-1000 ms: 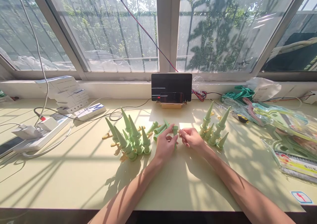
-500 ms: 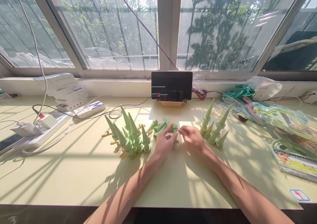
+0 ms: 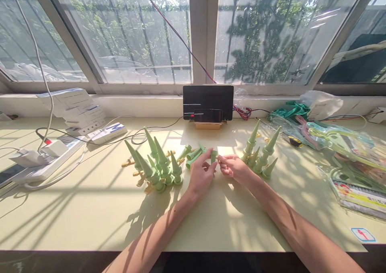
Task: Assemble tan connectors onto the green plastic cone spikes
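Note:
My left hand (image 3: 201, 173) grips a green cone-shaped plastic spike (image 3: 214, 157) with its fingers curled round it. My right hand (image 3: 233, 167) is pinched against the same spike from the right, on a small part too tiny to name. A cluster of upright green spikes with yellow side pegs (image 3: 157, 164) stands left of my hands. Several loose green spikes (image 3: 191, 153) lie just behind my left hand. A smaller group of upright spikes (image 3: 261, 152) stands to the right.
A phone on a wooden stand (image 3: 208, 117) leans against a black panel at the window sill. A power strip with cables (image 3: 45, 156) and white boxes (image 3: 81, 112) lie at the left. Plastic packets (image 3: 346, 152) pile up at the right.
My hands stay together on the spike, the right fingers shifting slightly against it. The view has moved a little.

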A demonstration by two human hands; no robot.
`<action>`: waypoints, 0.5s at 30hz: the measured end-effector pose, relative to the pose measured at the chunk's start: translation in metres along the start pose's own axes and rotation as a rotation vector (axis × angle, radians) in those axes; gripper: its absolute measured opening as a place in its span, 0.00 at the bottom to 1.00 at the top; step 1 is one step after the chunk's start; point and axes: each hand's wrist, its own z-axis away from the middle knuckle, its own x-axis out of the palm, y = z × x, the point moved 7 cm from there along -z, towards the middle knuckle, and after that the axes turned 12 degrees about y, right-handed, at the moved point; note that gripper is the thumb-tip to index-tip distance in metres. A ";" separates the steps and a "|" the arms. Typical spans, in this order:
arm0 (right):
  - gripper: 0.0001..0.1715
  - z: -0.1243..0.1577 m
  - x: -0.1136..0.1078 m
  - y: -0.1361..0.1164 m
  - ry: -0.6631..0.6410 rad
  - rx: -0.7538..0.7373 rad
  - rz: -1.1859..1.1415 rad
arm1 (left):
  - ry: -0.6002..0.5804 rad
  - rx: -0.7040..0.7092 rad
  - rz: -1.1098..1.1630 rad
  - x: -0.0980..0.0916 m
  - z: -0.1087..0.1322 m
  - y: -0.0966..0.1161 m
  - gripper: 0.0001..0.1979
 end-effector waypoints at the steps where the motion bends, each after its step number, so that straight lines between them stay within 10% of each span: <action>1: 0.33 0.000 0.000 -0.001 0.009 -0.010 0.016 | -0.003 -0.016 0.008 0.000 0.000 0.000 0.27; 15: 0.15 0.011 -0.002 -0.036 0.261 -0.627 0.749 | -0.021 -0.243 0.088 0.001 0.002 -0.006 0.29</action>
